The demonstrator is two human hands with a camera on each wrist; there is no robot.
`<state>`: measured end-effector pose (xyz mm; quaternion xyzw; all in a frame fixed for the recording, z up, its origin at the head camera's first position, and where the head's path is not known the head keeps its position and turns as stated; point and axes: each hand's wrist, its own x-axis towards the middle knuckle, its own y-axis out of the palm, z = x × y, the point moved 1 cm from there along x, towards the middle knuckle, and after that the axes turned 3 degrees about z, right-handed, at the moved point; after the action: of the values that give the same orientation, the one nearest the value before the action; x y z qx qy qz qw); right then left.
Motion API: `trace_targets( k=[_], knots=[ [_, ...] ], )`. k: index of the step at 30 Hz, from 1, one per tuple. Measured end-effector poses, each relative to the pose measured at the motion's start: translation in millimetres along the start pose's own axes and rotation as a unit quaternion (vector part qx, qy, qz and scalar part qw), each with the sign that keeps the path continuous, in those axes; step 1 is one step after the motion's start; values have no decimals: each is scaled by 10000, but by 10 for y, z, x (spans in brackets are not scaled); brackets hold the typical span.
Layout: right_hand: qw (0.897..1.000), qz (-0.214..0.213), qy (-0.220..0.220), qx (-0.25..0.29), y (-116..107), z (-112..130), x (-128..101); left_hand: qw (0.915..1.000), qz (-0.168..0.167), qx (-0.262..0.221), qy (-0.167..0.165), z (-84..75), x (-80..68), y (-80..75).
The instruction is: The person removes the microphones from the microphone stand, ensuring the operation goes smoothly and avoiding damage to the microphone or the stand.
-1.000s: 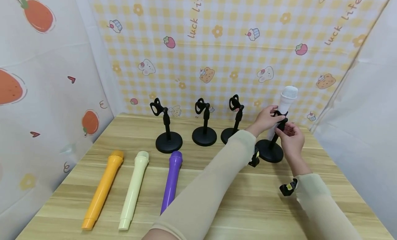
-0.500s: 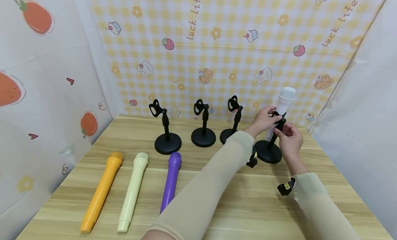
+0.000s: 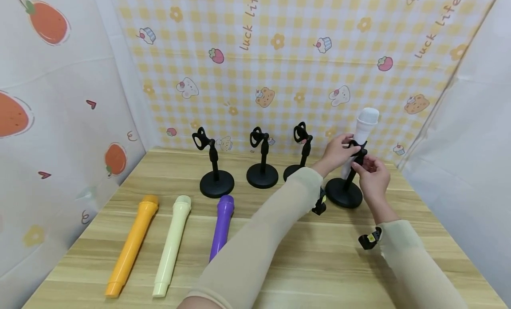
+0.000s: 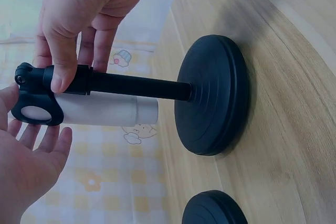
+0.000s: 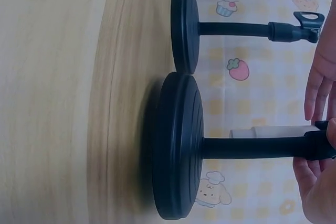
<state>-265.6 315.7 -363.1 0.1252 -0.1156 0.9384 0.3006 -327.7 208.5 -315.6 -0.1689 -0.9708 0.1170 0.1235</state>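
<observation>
A white microphone [image 3: 362, 130] sits in the clip of the rightmost black microphone stand [image 3: 344, 193], its mesh head up and its body slanting down behind the pole. My left hand [image 3: 336, 154] holds the microphone at the clip, thumb in front and fingers behind. My right hand [image 3: 375, 178] pinches the stand's upper collar just below the clip. In the left wrist view, the microphone's lower end [image 4: 147, 111] hangs free above the round base [image 4: 210, 95]. The right wrist view cuts off the clip and most of my right hand [image 5: 320, 187].
Three more black stands with bare clips, left [image 3: 216, 184], middle [image 3: 262, 176] and right [image 3: 303, 156], line the back. An orange microphone [image 3: 131, 247], a pale yellow microphone [image 3: 172, 247] and a purple microphone [image 3: 221, 227] lie at left on the wooden table [image 3: 319, 264]; my left sleeve partly covers the purple one.
The rightmost stand and its white microphone have shifted slightly left, with the microphone head a little higher. Both hands keep their hold and move along with it.
</observation>
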Motion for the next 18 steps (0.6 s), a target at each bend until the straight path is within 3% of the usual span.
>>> trace_targets(
  k=[18],
  knots=[
    [9993,232,16,286,-11,164,-126,9994,-260,-100,188,-8,-92,-130]
  ],
)
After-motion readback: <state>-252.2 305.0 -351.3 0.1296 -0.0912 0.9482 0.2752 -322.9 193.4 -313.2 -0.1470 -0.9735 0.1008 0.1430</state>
